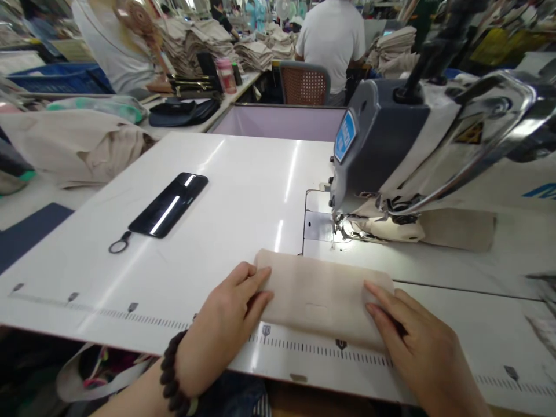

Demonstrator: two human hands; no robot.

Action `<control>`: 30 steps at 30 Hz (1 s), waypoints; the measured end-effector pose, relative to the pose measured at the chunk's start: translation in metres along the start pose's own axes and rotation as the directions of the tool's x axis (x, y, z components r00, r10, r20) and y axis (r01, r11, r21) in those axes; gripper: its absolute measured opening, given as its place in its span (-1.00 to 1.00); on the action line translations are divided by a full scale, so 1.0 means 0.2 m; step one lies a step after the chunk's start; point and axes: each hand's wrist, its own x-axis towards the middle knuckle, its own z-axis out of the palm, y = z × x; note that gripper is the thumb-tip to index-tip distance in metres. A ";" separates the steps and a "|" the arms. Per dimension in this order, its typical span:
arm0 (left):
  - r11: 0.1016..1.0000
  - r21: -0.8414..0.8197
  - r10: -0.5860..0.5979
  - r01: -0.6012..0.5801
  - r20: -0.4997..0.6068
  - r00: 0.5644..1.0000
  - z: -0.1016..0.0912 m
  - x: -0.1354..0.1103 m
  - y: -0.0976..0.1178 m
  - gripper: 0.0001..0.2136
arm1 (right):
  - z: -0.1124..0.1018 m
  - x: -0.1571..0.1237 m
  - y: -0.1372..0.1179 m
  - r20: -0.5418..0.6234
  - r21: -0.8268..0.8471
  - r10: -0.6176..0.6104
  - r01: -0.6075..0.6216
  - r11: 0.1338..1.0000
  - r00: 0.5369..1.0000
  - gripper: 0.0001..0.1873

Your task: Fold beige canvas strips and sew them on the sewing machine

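A folded beige fabric piece (319,292) lies flat on the white sewing table (217,231), just in front of the sewing machine (391,145). My left hand (226,324), with a dark bead bracelet at the wrist, has its fingers stretched out and pressing on the fabric's left end. Over at the fabric's right end rests my right hand (417,341), fingers flat along the near edge. Another beige piece (434,227) sits under the machine's presser foot (347,229). Neither hand grips anything.
A black phone (169,204) with a ring strap lies at the table's left. Beige cloth (73,145) is heaped on the left bench. A person in a white shirt (332,40) sits on a chair behind. Stacks of folded fabric (208,40) fill the back.
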 end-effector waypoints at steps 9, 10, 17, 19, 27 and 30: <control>0.997 -0.049 -0.063 0.066 0.056 0.996 -0.02 -0.01 0.01 -0.77 | 0.00 0.01 0.02 0.001 -0.116 -0.086 0.085 0.990 0.996 -0.66; 0.996 -0.054 -0.070 0.073 0.058 0.996 -0.02 -0.01 0.01 -0.77 | 0.01 0.01 0.03 0.012 -0.128 -0.109 0.110 0.986 0.994 -0.67; 0.993 -0.076 -0.088 0.091 0.049 0.995 -0.02 -0.01 0.00 -0.76 | 0.01 0.01 0.08 0.060 -0.171 -0.167 0.175 0.970 0.984 -0.66; 0.992 -0.076 -0.098 0.101 0.045 0.994 -0.02 0.00 0.00 -0.76 | 0.01 0.02 0.07 0.068 -0.178 -0.160 0.170 0.969 0.985 -0.66; 0.990 -0.084 -0.109 0.113 0.050 0.993 -0.02 0.01 -0.01 -0.75 | 0.01 0.04 0.01 0.006 -0.122 -0.106 0.106 0.987 0.994 -0.67; 0.992 -0.070 -0.104 0.107 0.045 0.994 -0.01 0.00 -0.02 -0.71 | 0.01 0.03 -0.01 0.026 -0.074 -0.016 0.018 0.997 1.000 -0.66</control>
